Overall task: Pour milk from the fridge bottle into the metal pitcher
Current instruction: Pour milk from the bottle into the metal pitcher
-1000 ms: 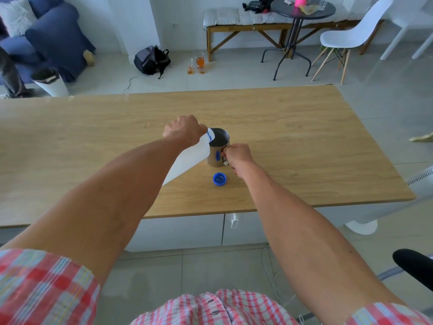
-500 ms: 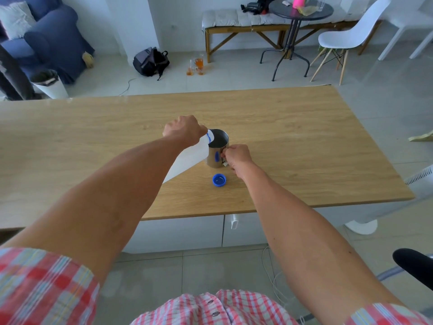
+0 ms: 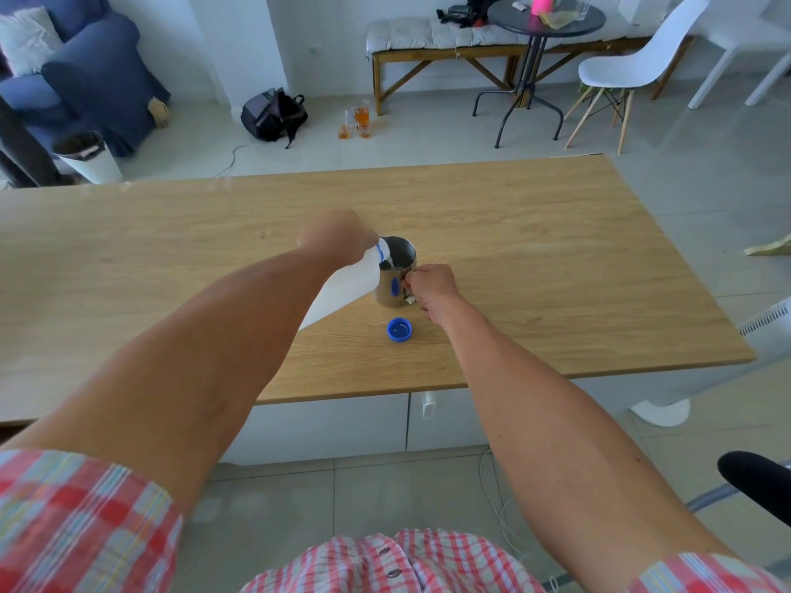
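A white milk bottle [image 3: 342, 288] is gripped by the left hand [image 3: 334, 235] and tilted, its mouth over the metal pitcher [image 3: 396, 273] standing mid-surface. The pitcher's handle is pinched by the right hand [image 3: 430, 286]. A blue cap [image 3: 399, 329] lies just beside it on the wooden surface [image 3: 556, 267]. Beyond are seen a backpack [image 3: 274, 113], a bench [image 3: 428, 40], a white chair [image 3: 633, 66] and a blue armchair [image 3: 85, 70].

Cap: blue cap [image 3: 399, 329] lies on wooden bench [image 3: 556, 267], open side up.
Floor, far L: blue armchair [image 3: 81, 74], white bin [image 3: 87, 158].
Floor, mid: black backpack [image 3: 274, 114], glasses w/ orange liquid [image 3: 357, 119].
Far R: round black table [image 3: 545, 19], white chair [image 3: 629, 70], cushioned seat [image 3: 432, 36] by wall.
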`<action>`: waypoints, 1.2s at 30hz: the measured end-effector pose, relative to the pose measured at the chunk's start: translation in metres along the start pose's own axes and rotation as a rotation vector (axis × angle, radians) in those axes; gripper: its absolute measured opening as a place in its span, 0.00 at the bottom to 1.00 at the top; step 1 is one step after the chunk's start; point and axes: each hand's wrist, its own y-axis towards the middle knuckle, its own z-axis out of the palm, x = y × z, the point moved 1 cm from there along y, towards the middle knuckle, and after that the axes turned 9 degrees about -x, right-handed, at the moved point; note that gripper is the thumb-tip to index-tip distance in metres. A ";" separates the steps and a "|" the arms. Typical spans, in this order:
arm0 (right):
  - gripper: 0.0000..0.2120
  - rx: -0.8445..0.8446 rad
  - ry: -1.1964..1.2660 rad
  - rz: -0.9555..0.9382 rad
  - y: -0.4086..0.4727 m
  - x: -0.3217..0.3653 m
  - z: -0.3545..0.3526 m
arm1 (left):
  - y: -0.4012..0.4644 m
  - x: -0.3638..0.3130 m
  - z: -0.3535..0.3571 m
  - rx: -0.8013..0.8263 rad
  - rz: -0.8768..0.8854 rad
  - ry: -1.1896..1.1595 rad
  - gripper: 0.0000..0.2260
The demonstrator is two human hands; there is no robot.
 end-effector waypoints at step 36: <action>0.08 -0.005 -0.021 0.002 0.000 0.001 0.000 | 0.002 0.000 -0.002 0.037 -0.025 0.011 0.15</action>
